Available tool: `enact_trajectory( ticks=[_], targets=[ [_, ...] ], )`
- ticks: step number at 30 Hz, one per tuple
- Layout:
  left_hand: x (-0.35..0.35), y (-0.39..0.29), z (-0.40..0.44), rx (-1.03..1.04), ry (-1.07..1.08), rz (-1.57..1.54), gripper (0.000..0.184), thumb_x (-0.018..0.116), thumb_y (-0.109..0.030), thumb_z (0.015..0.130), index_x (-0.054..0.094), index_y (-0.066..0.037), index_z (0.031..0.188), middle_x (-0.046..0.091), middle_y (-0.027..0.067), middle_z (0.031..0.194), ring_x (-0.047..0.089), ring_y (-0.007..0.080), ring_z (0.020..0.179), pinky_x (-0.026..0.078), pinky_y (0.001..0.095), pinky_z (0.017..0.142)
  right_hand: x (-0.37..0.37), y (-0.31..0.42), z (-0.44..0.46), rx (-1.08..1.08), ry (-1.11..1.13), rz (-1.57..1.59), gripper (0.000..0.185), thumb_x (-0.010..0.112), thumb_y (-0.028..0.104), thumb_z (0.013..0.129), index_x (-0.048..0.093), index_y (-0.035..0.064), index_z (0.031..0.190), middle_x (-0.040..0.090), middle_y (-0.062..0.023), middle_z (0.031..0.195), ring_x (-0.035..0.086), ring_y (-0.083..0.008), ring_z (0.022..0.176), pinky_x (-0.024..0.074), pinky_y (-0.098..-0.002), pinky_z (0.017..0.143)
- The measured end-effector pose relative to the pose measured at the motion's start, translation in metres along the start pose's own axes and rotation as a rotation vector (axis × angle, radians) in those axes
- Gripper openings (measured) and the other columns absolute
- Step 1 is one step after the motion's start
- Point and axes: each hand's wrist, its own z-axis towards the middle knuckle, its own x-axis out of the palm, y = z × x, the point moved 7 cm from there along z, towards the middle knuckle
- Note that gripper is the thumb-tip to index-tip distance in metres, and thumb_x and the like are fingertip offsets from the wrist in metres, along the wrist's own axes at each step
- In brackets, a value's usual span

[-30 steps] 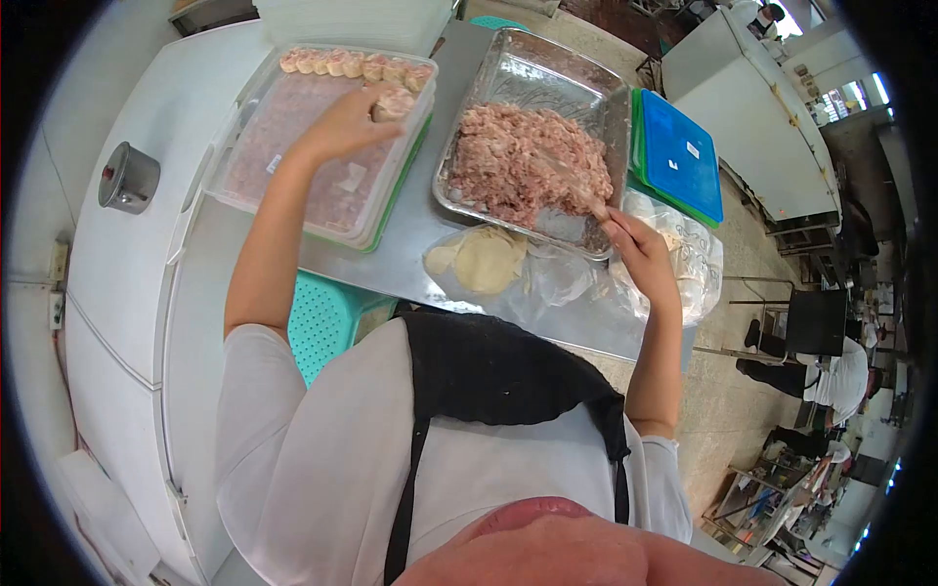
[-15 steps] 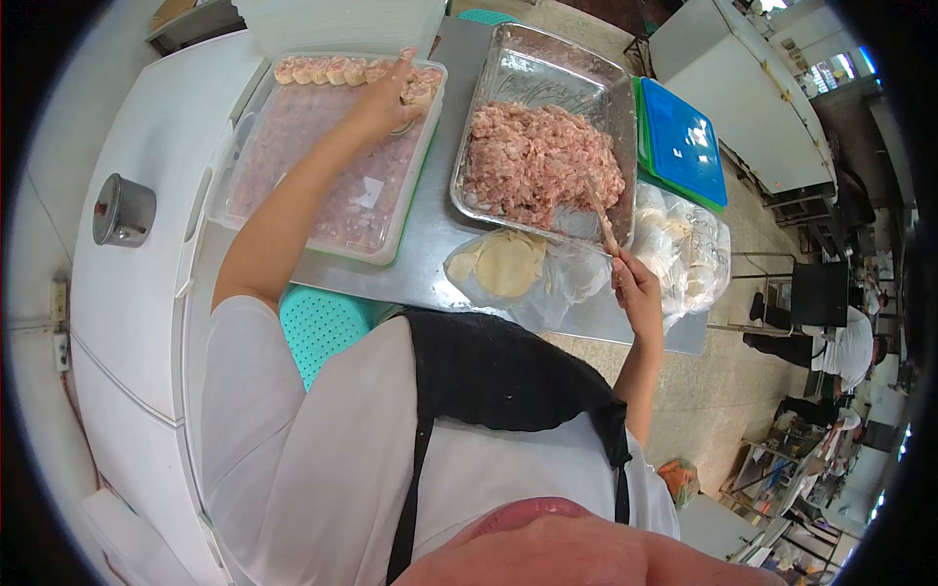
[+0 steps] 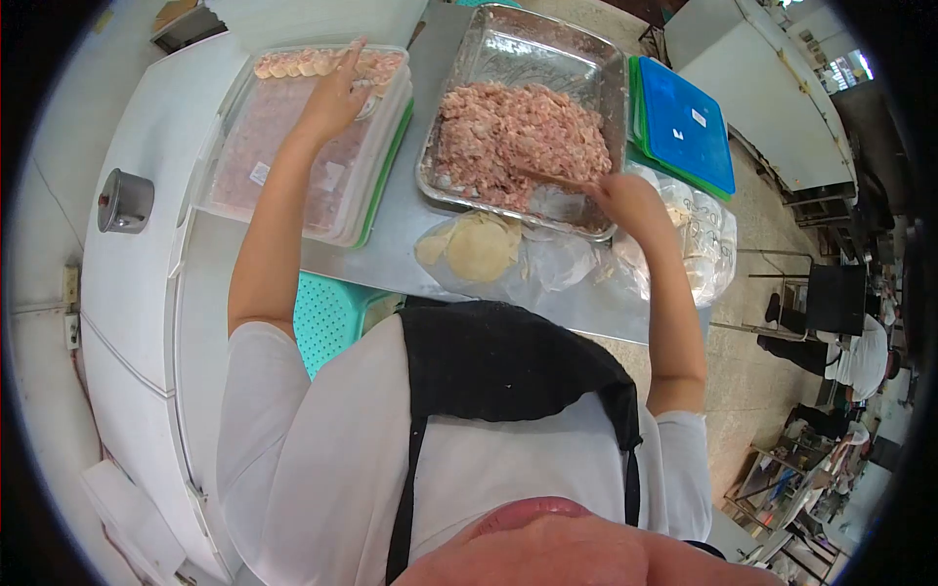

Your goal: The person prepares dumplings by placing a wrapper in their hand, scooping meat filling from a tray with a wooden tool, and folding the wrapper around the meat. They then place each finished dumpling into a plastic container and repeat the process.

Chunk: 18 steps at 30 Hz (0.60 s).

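Note:
Over the upper right of a clear plastic container (image 3: 278, 137), my left hand (image 3: 337, 96) has its fingers apart, beside a row of meat-filled dumplings (image 3: 295, 64). My right hand (image 3: 625, 200) is closed on a wooden spatula (image 3: 557, 178), whose far end touches the ground meat (image 3: 518, 132) in a metal tray (image 3: 469, 51). Round dough wrappers (image 3: 481, 246) lie in a plastic bag in front of the tray. Whether anything small is under my left hand is hidden.
Blue and green lids (image 3: 684, 127) are stacked right of the tray, above bagged white items (image 3: 699, 234). A metal pot (image 3: 126, 201) stands on the white surface at left. A teal stool (image 3: 327, 317) is below the table. A person (image 3: 860, 356) is far off at right.
My left hand has stayed by the dumpling row, its fingers spreading. My right hand pulled the spatula back toward the tray's near edge, then moved it into the meat again. The camera view shifted slightly.

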Motion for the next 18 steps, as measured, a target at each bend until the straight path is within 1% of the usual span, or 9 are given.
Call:
enact_trajectory(
  ticks=[1,3,5,7,9,11,13,15,18],
  targets=[
    [0.001,-0.012,0.001,0.002,0.009,-0.001,0.075,0.055,-0.009,0.081,0.021,-0.014,0.148,0.059,0.0205,0.119,0.057,0.0361,0.108,0.044,0.0419,0.095,0.025,-0.001,0.014,-0.097,-0.016,-0.109,0.033,0.055,0.031,0.088,0.067,0.0015,0.077,0.066,-0.0192,0.078,0.065,-0.0368,0.076,0.0504,-0.0461,0.069],
    [0.006,-0.027,-0.004,-0.271,0.179,0.021,0.067,0.054,-0.009,0.083,0.029,-0.012,0.145,0.056,0.0213,0.123,0.054,0.0362,0.113,0.044,0.0423,0.094,0.046,0.01,0.011,-0.186,-0.028,-0.208,0.031,0.057,0.03,0.086,0.068,0.0027,0.077,0.066,-0.0187,0.076,0.066,-0.0358,0.075,0.051,-0.0469,0.067],
    [-0.003,-0.064,-0.01,-0.159,0.038,0.091,0.059,0.055,-0.01,0.083,0.037,-0.01,0.139,0.057,0.021,0.12,0.055,0.0363,0.112,0.044,0.042,0.093,0.046,0.036,-0.006,-0.377,-0.012,-0.292,0.028,0.059,0.03,0.082,0.069,0.0043,0.076,0.067,-0.0179,0.076,0.067,-0.0324,0.075,0.053,-0.0455,0.066],
    [-0.012,-0.109,-0.027,-0.055,-0.1,0.16,0.051,0.055,-0.01,0.084,0.046,-0.008,0.134,0.058,0.0207,0.118,0.055,0.0364,0.111,0.044,0.0418,0.092,0.015,0.025,-0.005,-0.362,0.002,-0.301,0.031,0.058,0.032,0.084,0.068,0.0045,0.072,0.066,-0.0168,0.073,0.066,-0.0325,0.071,0.0519,-0.0455,0.062],
    [-0.006,-0.156,-0.045,-0.034,-0.063,-0.219,0.031,0.056,-0.009,0.084,0.058,-0.004,0.115,0.061,0.0176,0.109,0.057,0.0355,0.103,0.045,0.0404,0.089,-0.005,0.009,0.009,-0.307,0.03,-0.293,0.035,0.056,0.034,0.086,0.067,0.005,0.072,0.065,-0.0159,0.071,0.065,-0.0329,0.069,0.0506,-0.0462,0.06],
    [0.026,-0.181,-0.074,-0.035,0.013,-0.314,0.019,0.056,-0.008,0.085,0.061,-0.003,0.103,0.062,0.0149,0.099,0.059,0.0338,0.095,0.046,0.0386,0.086,0.012,0.007,0.028,-0.35,0.017,-0.266,0.034,0.055,0.034,0.087,0.068,0.0055,0.073,0.065,-0.0161,0.072,0.065,-0.0334,0.071,0.0507,-0.0459,0.061],
    [0.08,-0.181,-0.114,-0.172,0.258,-0.378,0.016,0.061,-0.008,0.081,0.061,-0.003,0.096,0.061,0.0139,0.095,0.059,0.0328,0.091,0.046,0.0396,0.083,0.047,0.017,0.033,-0.39,0.0,-0.242,0.034,0.054,0.035,0.088,0.068,0.0059,0.075,0.065,-0.0162,0.073,0.065,-0.0338,0.073,0.0509,-0.0456,0.062],
    [0.117,-0.186,-0.145,-0.253,0.492,-0.358,0.018,0.067,-0.011,0.076,0.061,-0.003,0.092,0.06,0.0136,0.093,0.058,0.033,0.088,0.046,0.0402,0.081,0.08,0.035,0.024,-0.481,-0.075,-0.064,0.033,0.052,0.032,0.09,0.067,0.0047,0.079,0.065,-0.0173,0.075,0.064,-0.0351,0.074,0.0507,-0.0452,0.065],
    [0.13,-0.2,-0.167,-0.028,0.276,-0.267,0.022,0.07,-0.016,0.075,0.06,-0.003,0.089,0.055,0.0116,0.084,0.056,0.0322,0.084,0.046,0.0363,0.077,0.069,0.023,0.016,-0.538,-0.009,0.29,0.035,0.056,0.034,0.086,0.068,0.0024,0.079,0.065,-0.0195,0.077,0.064,-0.036,0.074,0.0501,-0.0458,0.069]
  ],
)
